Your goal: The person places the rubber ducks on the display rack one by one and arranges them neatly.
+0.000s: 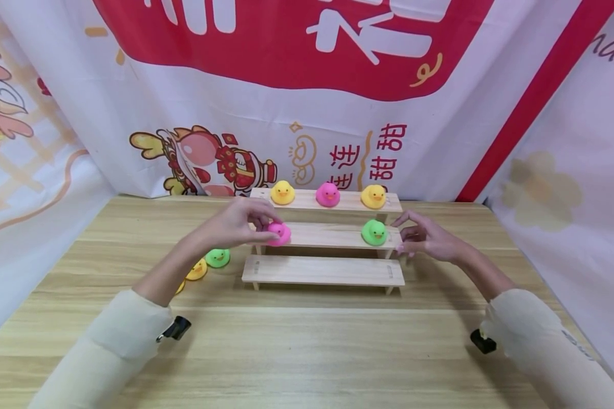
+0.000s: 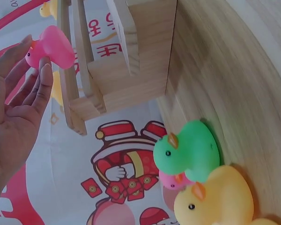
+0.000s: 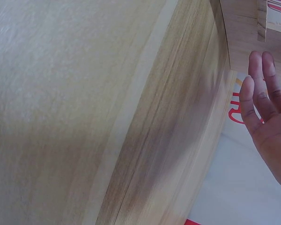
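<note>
My left hand point(image 1: 244, 222) pinches a pink toy duck point(image 1: 279, 233) between thumb and fingers, at the left end of the middle step of a three-step wooden stand point(image 1: 323, 270). In the left wrist view the pink duck's base faces the step. A green duck point(image 1: 374, 233) sits at that step's right end. My right hand point(image 1: 430, 238) is beside it, fingertips right at the stand's right end, fingers loosely bent with nothing between them. Along the top step sit a yellow duck point(image 1: 282, 193), a magenta duck point(image 1: 328, 195) and another yellow duck point(image 1: 373, 196).
On the wooden table point(image 1: 307, 352), left of the stand, are a green duck point(image 2: 192, 150), a yellow duck point(image 2: 220, 199) and a pink duck point(image 2: 174, 180) partly hidden behind the green one. A printed cloth point(image 1: 286, 130) hangs behind the stand and along both sides.
</note>
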The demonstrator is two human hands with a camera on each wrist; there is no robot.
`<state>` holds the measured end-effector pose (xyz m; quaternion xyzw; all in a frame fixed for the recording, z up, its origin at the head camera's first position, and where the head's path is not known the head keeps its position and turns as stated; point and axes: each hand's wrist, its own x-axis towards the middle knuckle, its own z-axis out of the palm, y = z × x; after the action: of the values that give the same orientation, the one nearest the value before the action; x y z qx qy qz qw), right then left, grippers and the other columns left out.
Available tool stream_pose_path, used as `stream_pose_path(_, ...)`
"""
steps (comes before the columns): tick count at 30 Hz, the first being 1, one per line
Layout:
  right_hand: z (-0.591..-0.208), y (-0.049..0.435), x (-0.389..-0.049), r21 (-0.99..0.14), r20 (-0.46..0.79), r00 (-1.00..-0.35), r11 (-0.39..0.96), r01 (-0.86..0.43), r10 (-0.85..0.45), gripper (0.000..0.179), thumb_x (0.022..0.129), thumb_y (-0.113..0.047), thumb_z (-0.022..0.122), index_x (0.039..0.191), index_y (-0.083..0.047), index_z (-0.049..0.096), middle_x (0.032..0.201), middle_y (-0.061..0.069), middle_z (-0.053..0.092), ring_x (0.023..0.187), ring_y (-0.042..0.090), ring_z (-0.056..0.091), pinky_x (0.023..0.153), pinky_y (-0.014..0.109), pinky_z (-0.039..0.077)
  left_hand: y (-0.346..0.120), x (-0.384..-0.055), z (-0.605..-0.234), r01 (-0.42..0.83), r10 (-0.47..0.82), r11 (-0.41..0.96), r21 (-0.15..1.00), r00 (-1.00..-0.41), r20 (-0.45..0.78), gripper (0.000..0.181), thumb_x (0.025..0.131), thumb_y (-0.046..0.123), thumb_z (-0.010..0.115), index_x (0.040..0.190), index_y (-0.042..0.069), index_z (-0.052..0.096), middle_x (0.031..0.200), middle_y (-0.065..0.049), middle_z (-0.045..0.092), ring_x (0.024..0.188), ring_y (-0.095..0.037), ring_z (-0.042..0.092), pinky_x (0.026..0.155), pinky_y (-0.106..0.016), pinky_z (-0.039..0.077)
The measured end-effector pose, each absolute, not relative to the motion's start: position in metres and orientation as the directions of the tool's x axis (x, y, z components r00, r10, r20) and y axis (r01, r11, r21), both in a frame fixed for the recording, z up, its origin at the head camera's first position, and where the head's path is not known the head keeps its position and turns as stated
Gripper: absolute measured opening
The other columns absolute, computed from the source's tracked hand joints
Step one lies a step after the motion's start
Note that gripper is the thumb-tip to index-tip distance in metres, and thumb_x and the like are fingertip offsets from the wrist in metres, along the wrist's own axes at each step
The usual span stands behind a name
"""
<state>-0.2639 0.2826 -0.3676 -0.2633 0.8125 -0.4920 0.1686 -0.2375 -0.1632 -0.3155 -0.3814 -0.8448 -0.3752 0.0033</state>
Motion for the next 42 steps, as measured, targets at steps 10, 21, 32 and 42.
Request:
stream_pose_path(10, -0.368, 0.283, -0.264, -0.886, -0.012, -0.803, 0.378, -0.268, -0.596, 0.037, 0.096, 0.007, 0.062, 0.127, 0.008, 0.041, 0.097, 0.031, 0.068, 0.087, 0.025, 0.071, 0.070, 0.038, 0.060, -0.145, -0.241, -0.321, 0.655, 0.643, 0.402, 0.640, -0.699, 0.311, 0.023, 0.088, 0.007, 0.083, 0.109, -0.001, 0.078, 0.102, -0.008, 0.074, 0.083, -0.016, 0.066, 0.077, -0.029, 0.060)
stream_pose_path(21, -0.368, 0.283, -0.264, -0.889, -0.020, -0.806, 0.380, -0.256, -0.591, 0.038, 0.097, 0.007, 0.062, 0.128, 0.008, 0.041, 0.098, 0.031, 0.068, 0.088, 0.029, 0.072, 0.070, 0.037, 0.060, -0.126, -0.246, -0.328, 0.694, 0.645, 0.351, 0.628, -0.666, 0.375, 0.022, 0.086, 0.006, 0.083, 0.107, -0.001, 0.078, 0.103, -0.009, 0.073, 0.081, -0.015, 0.066, 0.077, -0.030, 0.060)
stream_pose_path(32, -0.367, 0.283, -0.265, -0.886, -0.032, -0.812, 0.392, -0.246, -0.583, 0.038, 0.096, 0.007, 0.062, 0.129, 0.009, 0.042, 0.100, 0.036, 0.067, 0.088, 0.032, 0.072, 0.071, 0.038, 0.060, -0.109, -0.250, -0.329, 0.716, 0.664, 0.312, 0.624, -0.634, 0.396, 0.018, 0.086, 0.005, 0.083, 0.102, -0.002, 0.078, 0.101, -0.010, 0.073, 0.083, -0.017, 0.066, 0.076, -0.029, 0.060)
stream_pose_path(42, -0.366, 0.283, -0.264, -0.889, -0.028, -0.811, 0.386, -0.247, -0.584, 0.038, 0.096, 0.006, 0.063, 0.128, 0.008, 0.042, 0.098, 0.028, 0.069, 0.088, 0.027, 0.072, 0.071, 0.038, 0.060, -0.088, -0.255, -0.331, 0.751, 0.678, 0.292, 0.592, -0.599, 0.426, 0.020, 0.085, 0.004, 0.083, 0.103, -0.004, 0.077, 0.103, -0.012, 0.073, 0.082, -0.016, 0.068, 0.077, -0.026, 0.060)
